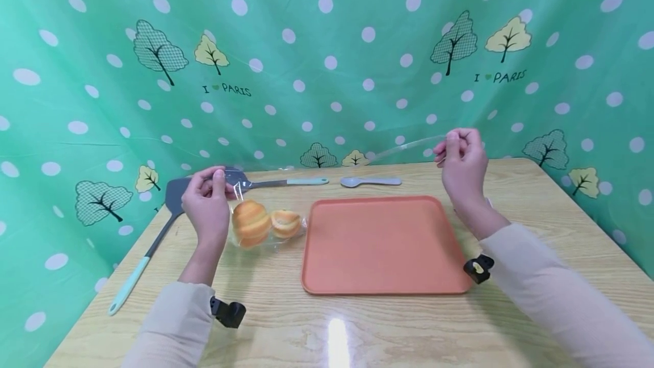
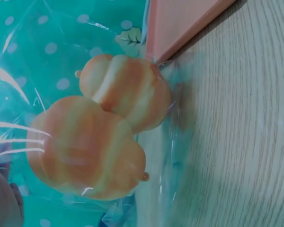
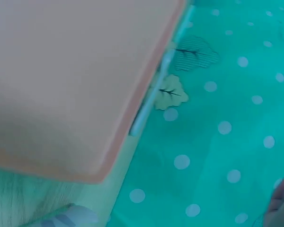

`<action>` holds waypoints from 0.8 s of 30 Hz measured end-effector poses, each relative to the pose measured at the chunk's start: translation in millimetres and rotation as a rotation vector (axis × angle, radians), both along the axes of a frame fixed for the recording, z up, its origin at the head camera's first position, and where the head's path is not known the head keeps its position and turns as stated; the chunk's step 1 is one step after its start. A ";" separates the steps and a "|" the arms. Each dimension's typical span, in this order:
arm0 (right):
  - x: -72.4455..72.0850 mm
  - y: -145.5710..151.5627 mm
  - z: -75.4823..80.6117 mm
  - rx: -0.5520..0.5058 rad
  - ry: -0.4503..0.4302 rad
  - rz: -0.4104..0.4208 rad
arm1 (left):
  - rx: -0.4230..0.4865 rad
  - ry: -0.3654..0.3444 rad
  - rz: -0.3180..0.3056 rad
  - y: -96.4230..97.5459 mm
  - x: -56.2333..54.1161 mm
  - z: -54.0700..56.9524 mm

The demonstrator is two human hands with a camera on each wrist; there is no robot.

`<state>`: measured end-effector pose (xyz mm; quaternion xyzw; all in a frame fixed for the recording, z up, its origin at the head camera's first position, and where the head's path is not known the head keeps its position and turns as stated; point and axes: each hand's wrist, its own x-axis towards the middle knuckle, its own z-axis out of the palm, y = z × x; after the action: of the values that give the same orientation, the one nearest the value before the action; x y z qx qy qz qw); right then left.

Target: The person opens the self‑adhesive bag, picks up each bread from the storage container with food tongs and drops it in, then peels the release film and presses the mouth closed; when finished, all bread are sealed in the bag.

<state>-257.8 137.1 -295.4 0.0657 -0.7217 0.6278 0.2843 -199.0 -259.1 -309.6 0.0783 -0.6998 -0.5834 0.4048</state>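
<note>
My left hand (image 1: 206, 200) pinches the top of a clear plastic bag (image 2: 19, 85) between thumb and fingers. Inside the bag are a larger orange-and-cream, pumpkin-shaped bun (image 1: 250, 223) and a smaller bun (image 1: 286, 224), close together left of the tray. Raised over the far right of the table, my right hand (image 1: 464, 166) pinches one end of a thin clear plastic strip (image 1: 406, 145), which slopes down to the left. Only the edge of each hand shows in its own wrist view.
A coral tray (image 1: 383, 246) lies mid-table, with a grey spoon (image 1: 370, 182) behind it. Two grey spatulas with mint handles, one on the left (image 1: 134, 281) and one at the back (image 1: 306, 181), lie nearby. A white patterned object (image 3: 68, 216) sits beside the tray. Green dotted cloth (image 1: 327, 72) hangs behind.
</note>
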 end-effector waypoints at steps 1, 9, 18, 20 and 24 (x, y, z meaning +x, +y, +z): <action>0.8 1.4 0.8 -0.025 -0.011 0.007 | 0.001 -0.001 0.005 -0.2 0.0 0.1; 19.8 1.3 4.0 -0.041 0.008 0.197 | 0.035 -0.011 0.019 -1.0 -0.1 1.9; 48.9 -2.7 -3.8 0.061 -0.018 0.290 | 0.068 0.006 0.029 -1.7 -2.7 1.6; 56.5 -2.4 -8.8 0.083 -0.037 0.309 | 0.073 0.005 0.032 -2.3 -3.2 1.6; 72.1 -1.7 -19.8 0.107 -0.077 0.372 | 0.089 0.022 0.027 -3.8 -3.8 1.1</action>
<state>-185.7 135.4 -315.2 0.1890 -0.7398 0.6321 0.1316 -202.9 -262.9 -308.5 0.0995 -0.6675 -0.6094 0.4162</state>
